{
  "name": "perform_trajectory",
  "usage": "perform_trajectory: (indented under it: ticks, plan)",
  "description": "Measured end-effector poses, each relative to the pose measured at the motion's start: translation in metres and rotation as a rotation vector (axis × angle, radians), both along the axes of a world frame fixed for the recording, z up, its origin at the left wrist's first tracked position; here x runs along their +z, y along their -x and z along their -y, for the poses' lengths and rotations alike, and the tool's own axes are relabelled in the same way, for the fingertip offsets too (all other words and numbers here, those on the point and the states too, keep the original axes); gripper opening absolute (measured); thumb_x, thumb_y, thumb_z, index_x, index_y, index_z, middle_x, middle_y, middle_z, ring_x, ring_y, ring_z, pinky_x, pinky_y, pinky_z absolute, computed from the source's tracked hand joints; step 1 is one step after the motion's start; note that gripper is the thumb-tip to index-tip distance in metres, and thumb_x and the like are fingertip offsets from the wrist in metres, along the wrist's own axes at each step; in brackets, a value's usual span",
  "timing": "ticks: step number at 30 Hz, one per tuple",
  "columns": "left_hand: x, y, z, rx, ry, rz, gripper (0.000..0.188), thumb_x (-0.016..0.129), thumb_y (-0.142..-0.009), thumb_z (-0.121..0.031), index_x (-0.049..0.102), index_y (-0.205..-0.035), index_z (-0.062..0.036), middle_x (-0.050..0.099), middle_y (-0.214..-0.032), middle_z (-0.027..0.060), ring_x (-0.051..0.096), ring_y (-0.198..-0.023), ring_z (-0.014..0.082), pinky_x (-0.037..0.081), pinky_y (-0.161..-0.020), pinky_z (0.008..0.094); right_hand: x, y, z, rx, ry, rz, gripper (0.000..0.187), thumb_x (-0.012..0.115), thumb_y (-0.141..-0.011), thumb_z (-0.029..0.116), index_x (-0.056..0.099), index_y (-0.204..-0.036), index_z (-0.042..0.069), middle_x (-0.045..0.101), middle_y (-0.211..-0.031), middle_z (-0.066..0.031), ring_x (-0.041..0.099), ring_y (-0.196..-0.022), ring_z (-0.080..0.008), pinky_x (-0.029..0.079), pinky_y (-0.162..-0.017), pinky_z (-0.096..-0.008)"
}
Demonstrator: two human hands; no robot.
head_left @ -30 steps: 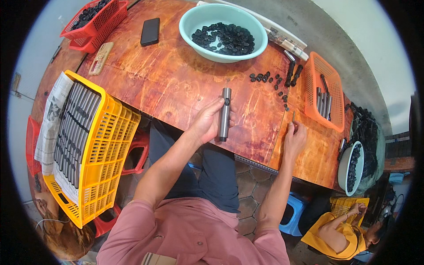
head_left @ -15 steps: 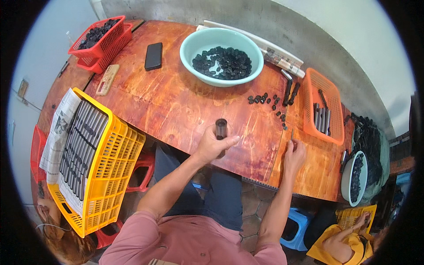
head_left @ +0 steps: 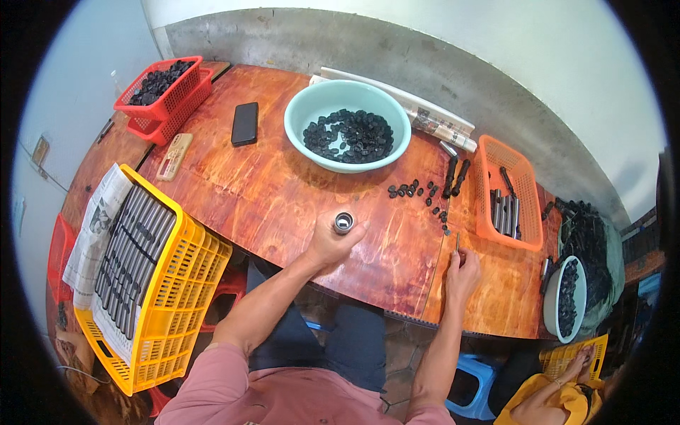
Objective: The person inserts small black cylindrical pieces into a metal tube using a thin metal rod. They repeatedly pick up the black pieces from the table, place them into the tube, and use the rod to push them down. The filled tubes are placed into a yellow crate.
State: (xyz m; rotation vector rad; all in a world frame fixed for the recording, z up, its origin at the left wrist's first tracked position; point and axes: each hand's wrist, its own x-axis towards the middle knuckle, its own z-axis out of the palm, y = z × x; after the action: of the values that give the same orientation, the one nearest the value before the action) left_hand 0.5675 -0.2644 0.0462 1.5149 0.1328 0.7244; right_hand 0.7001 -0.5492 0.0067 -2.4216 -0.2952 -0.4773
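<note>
My left hand point(head_left: 328, 248) is wrapped around a dark metal tube point(head_left: 344, 224) above the front of the wooden table. The tube's open end faces up and shows a bright inside. My right hand point(head_left: 462, 275), farther right over the table, pinches a thin rod-like tool point(head_left: 457, 241) that points away from me; its exact kind is too small to make out. Just beyond that hand lie several loose black oval parts point(head_left: 413, 189). A pale turquoise basin point(head_left: 292, 134) with many more of these black parts stands beyond my left hand.
An orange basket point(head_left: 508, 237) with metal tubes stands at the right, two dark tools point(head_left: 450, 177) beside it. A yellow crate point(head_left: 185, 297) of tubes is at the left. A phone point(head_left: 245, 123) and red baskets point(head_left: 166, 117) lie farther back. Another person point(head_left: 552, 400) sits lower right.
The tube in my left hand has tipped, so its open end now faces up toward the view. My right hand still pinches the thin tool. The whole view has shifted slightly upward.
</note>
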Motion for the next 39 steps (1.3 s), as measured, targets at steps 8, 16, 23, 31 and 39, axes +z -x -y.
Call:
perform_trajectory:
  ticks: [8, 16, 23, 31, 39]
  plan:
    - [-0.013, -0.043, -0.023, 0.106, -0.217, -0.066, 0.031, 0.071, -0.085, -0.010, 0.048, -0.065, -0.0035, 0.041, -0.056, 0.0022, 0.036, -0.052, 0.0094, 0.034, -0.048, 0.0326, 0.006, 0.002, -0.005, 0.017, 0.024, 0.052, 0.016, 0.067, -0.089, 0.014, 0.068, -0.099, 0.002, 0.065, -0.092, -0.0152, 0.065, -0.087, -0.0348, 0.051, -0.076, -0.0435]
    - [-0.026, -0.045, -0.021, 0.184, -0.153, -0.023, 0.029, 0.072, -0.086, -0.009, 0.048, -0.069, -0.0087, 0.042, -0.064, -0.0059, 0.037, -0.060, 0.0061, 0.033, -0.052, 0.0276, -0.013, -0.004, 0.004, -0.010, 0.055, 0.088, 0.018, 0.069, -0.087, 0.013, 0.069, -0.101, 0.002, 0.068, -0.092, -0.0171, 0.067, -0.087, -0.0335, 0.052, -0.077, -0.0436]
    - [-0.029, -0.044, -0.027, 0.157, -0.081, -0.086, 0.032, 0.074, -0.087, -0.009, 0.047, -0.071, -0.0090, 0.045, -0.067, -0.0061, 0.042, -0.059, 0.0052, 0.037, -0.053, 0.0255, -0.005, 0.001, 0.003, -0.016, 0.033, 0.064, 0.018, 0.070, -0.087, 0.015, 0.069, -0.102, 0.005, 0.068, -0.093, -0.0152, 0.069, -0.086, -0.0329, 0.053, -0.076, -0.0432]
    - [-0.022, -0.042, -0.014, 0.061, -0.041, -0.301, 0.032, 0.074, -0.087, -0.011, 0.046, -0.071, -0.0100, 0.046, -0.065, -0.0045, 0.044, -0.056, 0.0057, 0.039, -0.048, 0.0275, -0.002, 0.006, 0.006, -0.003, -0.065, 0.143, 0.016, 0.070, -0.087, 0.011, 0.068, -0.102, 0.005, 0.067, -0.094, -0.0132, 0.069, -0.083, -0.0301, 0.054, -0.071, -0.0398]
    - [-0.041, -0.046, -0.029, 0.117, -0.135, -0.290, 0.035, 0.072, -0.089, -0.010, 0.044, -0.070, -0.0108, 0.040, -0.067, -0.0052, 0.039, -0.062, 0.0069, 0.033, -0.057, 0.0277, 0.059, -0.006, 0.045, 0.046, -0.050, 0.399, 0.014, 0.069, -0.086, 0.007, 0.067, -0.099, 0.002, 0.064, -0.091, -0.0161, 0.064, -0.082, -0.0339, 0.050, -0.071, -0.0438]
